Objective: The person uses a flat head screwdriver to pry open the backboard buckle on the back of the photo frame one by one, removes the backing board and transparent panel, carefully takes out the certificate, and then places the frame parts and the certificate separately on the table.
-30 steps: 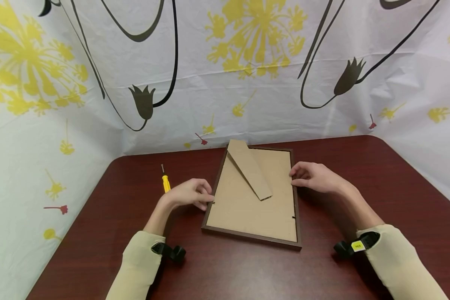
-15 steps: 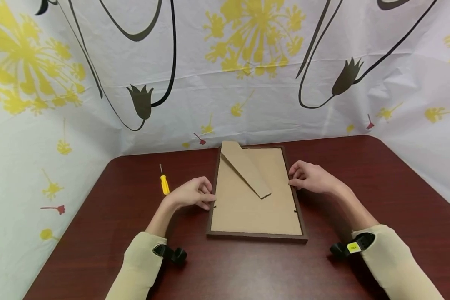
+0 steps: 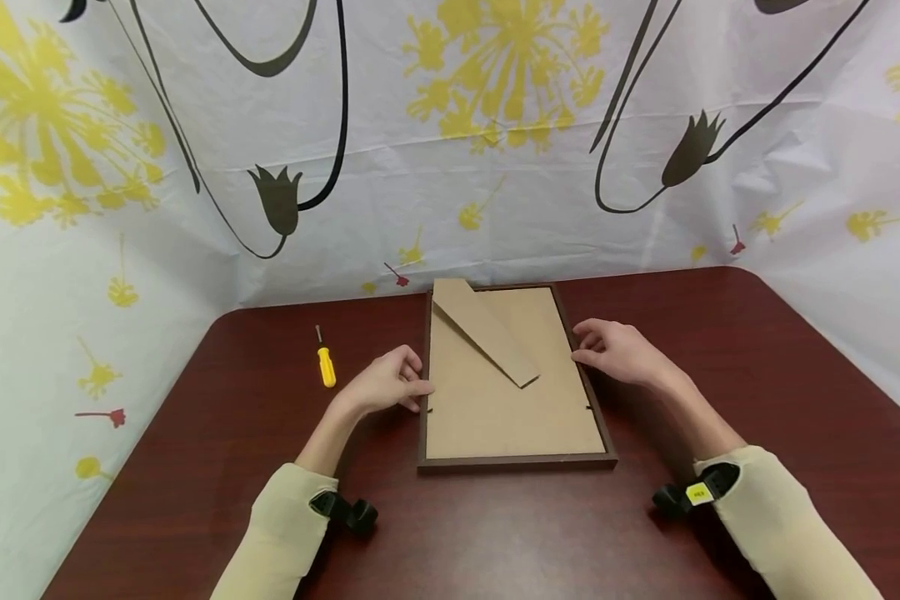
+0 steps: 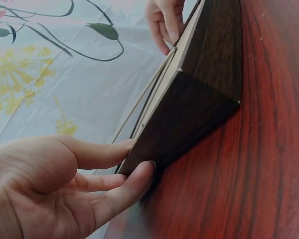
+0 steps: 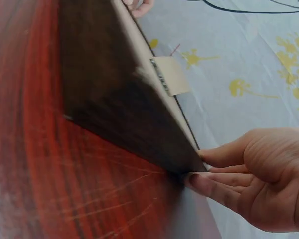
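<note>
A dark brown picture frame lies back side up on the table, its tan backing board showing. A cardboard easel stand slants across that board, its upper end reaching the frame's far left corner. My left hand holds the frame's left side, thumb over the edge and fingertips against the outer face, as the left wrist view shows. At the right side, my right hand pinches the edge in the same way. Small dark tabs sit along the inner edges of the frame.
A yellow-handled screwdriver lies on the dark red table, left of the frame and near my left hand. Behind the table hangs a white sheet with a printed flower pattern.
The frame has turned slightly counterclockwise between my hands, so its near edge now runs almost level across the view. Both hands keep their hold. The screwdriver stays on the table.
</note>
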### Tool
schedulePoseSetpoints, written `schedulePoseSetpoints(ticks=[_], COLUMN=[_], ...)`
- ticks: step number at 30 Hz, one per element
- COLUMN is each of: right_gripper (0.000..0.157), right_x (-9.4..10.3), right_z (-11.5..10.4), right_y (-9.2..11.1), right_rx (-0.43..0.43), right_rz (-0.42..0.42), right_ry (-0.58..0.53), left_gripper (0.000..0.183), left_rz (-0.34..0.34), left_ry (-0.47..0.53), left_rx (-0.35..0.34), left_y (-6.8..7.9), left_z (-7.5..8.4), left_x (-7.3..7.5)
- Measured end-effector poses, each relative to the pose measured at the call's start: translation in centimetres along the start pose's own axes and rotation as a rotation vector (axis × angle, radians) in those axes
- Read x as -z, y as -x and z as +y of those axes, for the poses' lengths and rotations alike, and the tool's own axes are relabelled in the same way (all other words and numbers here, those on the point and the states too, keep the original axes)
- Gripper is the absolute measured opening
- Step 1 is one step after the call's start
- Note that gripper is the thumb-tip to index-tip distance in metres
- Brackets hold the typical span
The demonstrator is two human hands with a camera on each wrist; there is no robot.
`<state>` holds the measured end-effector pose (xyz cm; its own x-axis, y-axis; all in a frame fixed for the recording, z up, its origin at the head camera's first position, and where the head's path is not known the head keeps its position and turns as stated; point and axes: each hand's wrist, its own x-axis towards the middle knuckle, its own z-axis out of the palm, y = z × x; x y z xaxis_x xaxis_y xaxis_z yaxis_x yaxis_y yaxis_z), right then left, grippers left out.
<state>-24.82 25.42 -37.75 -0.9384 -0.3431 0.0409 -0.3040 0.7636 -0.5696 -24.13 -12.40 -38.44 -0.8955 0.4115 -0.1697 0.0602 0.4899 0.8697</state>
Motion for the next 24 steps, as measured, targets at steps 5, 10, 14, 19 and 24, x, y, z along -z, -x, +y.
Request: schedulePoseSetpoints(ticks=[5,10,14,19,24], right_gripper=[0.06,0.08,0.081,0.082,0.082], right_x=[-0.2,-0.4,-0.5,-0.5,-0.6], right_z=[0.1,0.1,0.1,0.3,0.5], right_y=[-0.1,-0.1,-0.1,-0.1,0.0], right_rx=[-0.015,-0.045,-0.057,-0.068,-0.069], right_rz=[-0.028,-0.091,-0.099,-0.117,-0.126], right_ry=[-0.018,-0.066,-0.091,-0.115,-0.133], left_gripper=[0.038,0.036,0.03,0.026,0.025], left_rz=[0.006,0.018,0.041,0.112,0.207], left_ry=[0.001,0.012,0.003,-0.045,-0.061], left_rx=[0.002,-0.014,-0.034,-0.066,-0.054], left_y=[-0.1,-0.1,0.1,0.2,0.4], left_z=[-0.1,-0.4,-0.4,-0.6,-1.0], left_x=[0.1,0.4,0.9,1.9,3.3])
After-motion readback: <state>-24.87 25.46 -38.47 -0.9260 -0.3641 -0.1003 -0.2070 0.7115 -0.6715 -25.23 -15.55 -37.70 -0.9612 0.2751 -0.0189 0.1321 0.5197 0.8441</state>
